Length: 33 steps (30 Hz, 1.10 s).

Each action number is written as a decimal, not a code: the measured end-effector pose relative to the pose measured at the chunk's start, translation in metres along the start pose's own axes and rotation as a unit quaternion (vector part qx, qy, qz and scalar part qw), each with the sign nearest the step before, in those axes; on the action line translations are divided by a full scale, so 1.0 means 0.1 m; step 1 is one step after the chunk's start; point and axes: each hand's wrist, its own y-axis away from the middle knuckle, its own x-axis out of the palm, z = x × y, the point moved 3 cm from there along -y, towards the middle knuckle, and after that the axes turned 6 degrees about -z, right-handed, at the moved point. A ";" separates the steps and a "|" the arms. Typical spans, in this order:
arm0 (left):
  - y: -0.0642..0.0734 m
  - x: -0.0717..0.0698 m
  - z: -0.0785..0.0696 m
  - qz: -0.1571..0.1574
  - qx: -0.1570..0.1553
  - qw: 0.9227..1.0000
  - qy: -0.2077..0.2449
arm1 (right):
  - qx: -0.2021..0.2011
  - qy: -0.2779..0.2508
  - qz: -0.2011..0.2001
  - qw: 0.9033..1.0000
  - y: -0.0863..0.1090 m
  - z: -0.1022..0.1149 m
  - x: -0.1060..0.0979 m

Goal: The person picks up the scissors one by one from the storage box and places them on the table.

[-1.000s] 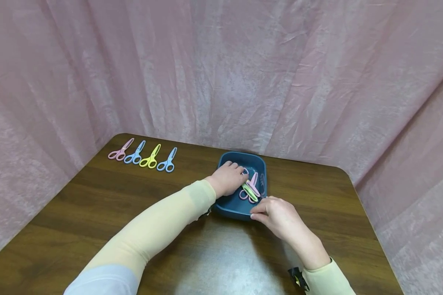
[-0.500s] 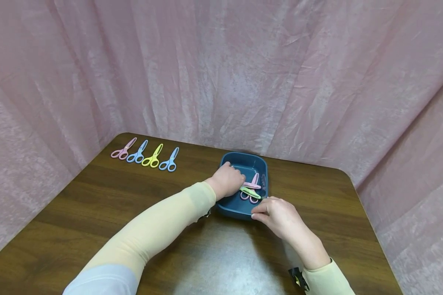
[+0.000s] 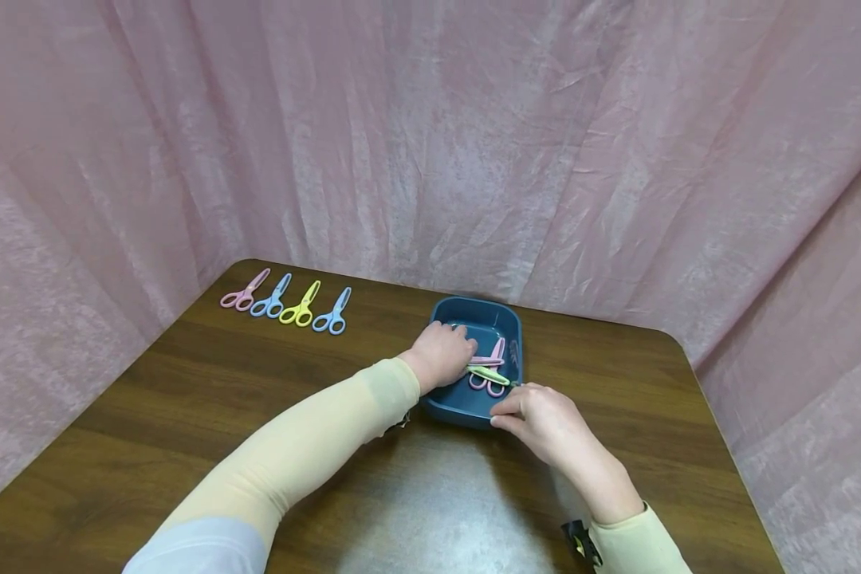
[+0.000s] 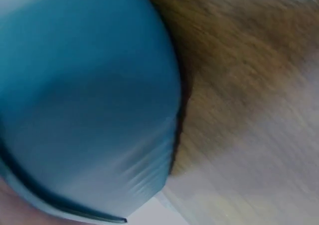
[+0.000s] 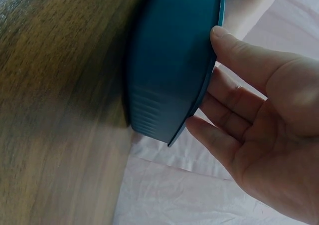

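1. Pink scissors point(image 3: 498, 349) and green scissors point(image 3: 489, 374) lie in the blue tray point(image 3: 455, 414), just beyond the right hand point(image 3: 545, 418), which pinches the tray's rim.
2. Their blades show beside the left hand point(image 3: 441, 351), inside the tray; I cannot tell whether it grips any.
3. Four more scissors point(image 3: 304, 306) line the bench point(image 3: 151, 430), well left of both hands.

A person's right hand point(image 5: 271, 117), at 3 o'clock, grips the rim point(image 5: 206, 84) of a dark teal tray point(image 5: 172, 55), thumb point(image 5: 244, 58) nearer 12, fingers point(image 5: 214, 137) lower down. Ribbed lines point(image 5: 143, 109) mark the tray's wall toward its 6 o'clock end. A wood-grained table point(image 5: 55, 110) spreads at 9; pale pink fabric point(image 5: 164, 190) shows at 6.
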 end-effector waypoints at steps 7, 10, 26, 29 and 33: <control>0.19 -0.23 -0.01 0.035 0.010 0.995 0.094 | -0.003 -0.003 0.007 1.000 -0.01 -0.01 -0.01; 0.23 -0.27 0.00 0.048 0.005 0.992 0.113 | 0.000 -0.005 0.009 1.000 -0.01 -0.01 -0.01; 0.29 -0.10 -0.07 -0.010 0.014 0.998 0.054 | 0.009 -0.002 0.008 1.000 -0.01 -0.01 0.02; 0.30 -0.10 -0.07 -0.027 0.015 0.998 0.047 | 0.007 -0.001 0.008 1.000 -0.01 -0.01 0.01; 0.32 -0.12 -0.07 -0.049 0.019 0.997 0.048 | 0.003 -0.001 0.009 1.000 -0.01 0.00 0.01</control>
